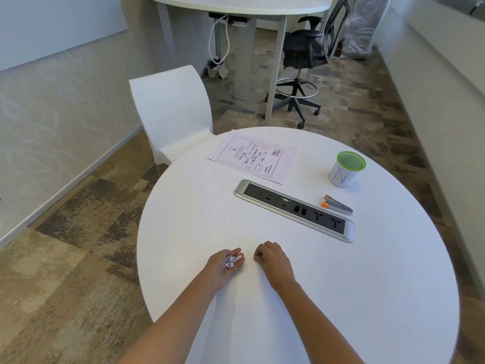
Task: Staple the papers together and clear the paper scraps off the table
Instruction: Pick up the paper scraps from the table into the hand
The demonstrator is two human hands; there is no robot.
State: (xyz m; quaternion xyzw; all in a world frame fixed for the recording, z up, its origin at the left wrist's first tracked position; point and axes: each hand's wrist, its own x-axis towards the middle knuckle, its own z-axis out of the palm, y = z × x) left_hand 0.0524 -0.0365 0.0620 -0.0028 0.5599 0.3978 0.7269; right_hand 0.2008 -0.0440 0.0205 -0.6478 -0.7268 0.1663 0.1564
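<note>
On the round white table [341, 285], my left hand [225, 264] lies palm up near the front edge and cups crumpled paper scraps [232, 260]. Just to its right, my right hand [273, 258] rests palm down with the fingers curled in; nothing shows in it. The printed papers [253, 158] lie flat at the table's far side. An orange and grey stapler [337, 204] lies on the right, beyond the socket strip.
A built-in socket strip [294, 210] runs across the table's middle. A green-rimmed mesh cup [346, 169] marked N stands at the far right. A white chair [173, 111] is behind the table on the left; a black office chair [304, 53] and another desk stand farther back.
</note>
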